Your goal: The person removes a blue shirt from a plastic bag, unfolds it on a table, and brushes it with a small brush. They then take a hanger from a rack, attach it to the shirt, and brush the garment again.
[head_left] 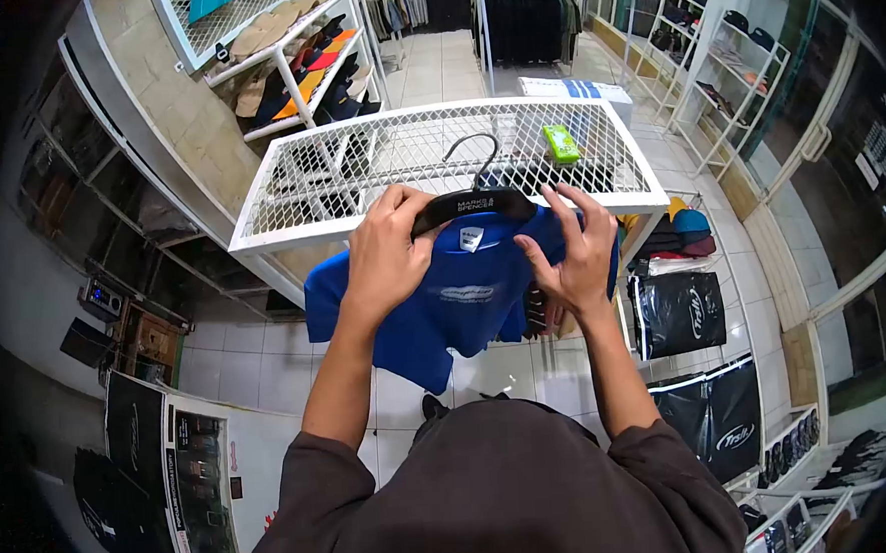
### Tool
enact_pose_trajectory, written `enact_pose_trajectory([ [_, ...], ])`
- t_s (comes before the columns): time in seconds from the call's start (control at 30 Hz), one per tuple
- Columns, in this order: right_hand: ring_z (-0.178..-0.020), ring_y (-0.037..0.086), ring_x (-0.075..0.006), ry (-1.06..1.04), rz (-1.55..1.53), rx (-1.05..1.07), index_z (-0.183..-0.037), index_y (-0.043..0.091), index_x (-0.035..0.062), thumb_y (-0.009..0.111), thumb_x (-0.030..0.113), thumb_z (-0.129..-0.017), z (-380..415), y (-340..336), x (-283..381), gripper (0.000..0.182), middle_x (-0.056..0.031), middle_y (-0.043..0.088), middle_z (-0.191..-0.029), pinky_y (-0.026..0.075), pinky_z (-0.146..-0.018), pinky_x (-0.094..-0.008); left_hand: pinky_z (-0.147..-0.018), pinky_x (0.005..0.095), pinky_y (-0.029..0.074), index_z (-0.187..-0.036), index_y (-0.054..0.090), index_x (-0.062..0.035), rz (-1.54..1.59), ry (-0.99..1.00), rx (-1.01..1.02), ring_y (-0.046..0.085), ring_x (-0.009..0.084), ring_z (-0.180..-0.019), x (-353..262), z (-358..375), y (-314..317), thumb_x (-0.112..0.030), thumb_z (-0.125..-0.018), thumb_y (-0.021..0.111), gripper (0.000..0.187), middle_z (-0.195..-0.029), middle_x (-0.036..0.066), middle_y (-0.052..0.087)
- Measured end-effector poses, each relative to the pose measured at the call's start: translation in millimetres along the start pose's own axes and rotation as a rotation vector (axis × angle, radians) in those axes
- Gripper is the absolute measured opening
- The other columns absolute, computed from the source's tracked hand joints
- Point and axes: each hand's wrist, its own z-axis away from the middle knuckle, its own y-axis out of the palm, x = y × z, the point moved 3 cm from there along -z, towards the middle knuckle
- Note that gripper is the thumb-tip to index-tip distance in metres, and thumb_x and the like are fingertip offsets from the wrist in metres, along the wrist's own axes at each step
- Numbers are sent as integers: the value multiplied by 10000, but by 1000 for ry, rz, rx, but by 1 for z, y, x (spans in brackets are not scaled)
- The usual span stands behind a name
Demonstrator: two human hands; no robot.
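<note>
A black clothes hanger [474, 204] with a metal hook carries a blue T-shirt [455, 311], held up in front of me by the table's near edge. The shirt has a white neck label and pale print below it. My left hand [389, 247] is closed around the hanger's left arm at the shirt's shoulder. On the opposite shoulder, my right hand [577, 254] has its fingers curled over the blue fabric, its thumb stretched toward the collar. The hanger's right end is hidden under cloth and fingers.
The white mesh-topped table [406, 138] stands ahead, with a small green packet [560, 143] on it. Shelves of caps [308, 83] are at the left back. A clothes rack [530, 27] stands farther off. Black printed bags [680, 314] hang at right, beside glass doors [837, 156].
</note>
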Motion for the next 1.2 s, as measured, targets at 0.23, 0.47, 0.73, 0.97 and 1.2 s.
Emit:
enact_pose_trajectory([
  [0.23, -866, 618, -328, 113, -137, 292, -1006, 686, 86, 734, 193, -834, 4, 24, -40, 208, -105, 639, -915, 443, -801, -429, -767, 382, 517, -1082, 685, 11, -24, 133, -8, 678, 310, -881, 2, -12, 12, -179, -844, 796, 323, -979, 151, 685],
  [0.47, -969, 625, -335, 103, -181, 218, -1140, 733, 92, 787, 370, -846, -10, 19, -45, 408, -131, 665, -1004, 423, -908, -430, -672, 396, 497, -924, 642, 29, 184, 38, 133, 647, 390, -741, -9, -14, 22, -161, -828, 777, 252, -800, 227, 649],
  [0.73, -963, 672, -341, 390, -295, 169, -1092, 737, 37, 741, 294, -901, -19, 65, -112, 321, -173, 698, -1004, 508, -893, -419, -578, 407, 420, -831, 602, 18, 190, -40, 214, 534, 336, -579, 24, -18, 73, -154, -860, 752, 230, -669, 190, 587],
  [0.97, -1225, 546, -448, 526, 254, 408, -1392, 580, 121, 695, 543, -876, -29, 162, -211, 676, -290, 546, -1313, 457, -1016, -526, -535, 371, 409, -866, 667, 8, 212, -143, 234, 538, 258, -524, 23, -17, 63, -251, -887, 768, 279, -611, 165, 584],
  [1.2, -1156, 593, -399, 448, 227, 282, -1447, 526, 78, 653, 339, -950, -23, 166, -218, 576, -252, 635, -1232, 446, -1003, -523, -530, 358, 402, -882, 692, 28, 260, -219, 105, 485, 195, -523, 31, -3, 46, -325, -934, 726, 359, -598, 131, 570],
])
